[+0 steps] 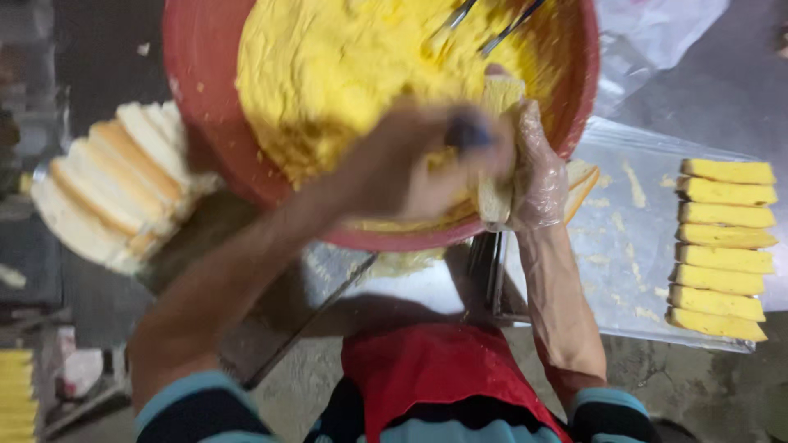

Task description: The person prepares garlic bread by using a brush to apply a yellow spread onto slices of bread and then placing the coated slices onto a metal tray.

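Note:
My right hand (539, 176) wears a clear plastic glove and holds a slice of white bread (497, 156) upright at the near rim of a big red bowl (201, 98). The bowl is full of thick yellow spread (345, 74). My left hand (410, 168) is blurred by motion. It grips a dark-handled spreading tool (468, 133) pressed against the slice's face. The tool's blade is hidden behind the bread and hand.
A fanned stack of plain bread slices (115, 193) lies left of the bowl. At right, a plastic-lined metal tray (624, 246) carries a column of several yellow-coated slices (722, 250). Metal utensil handles (484, 25) stick out of the spread. A clear plastic bag (657, 33) lies at top right.

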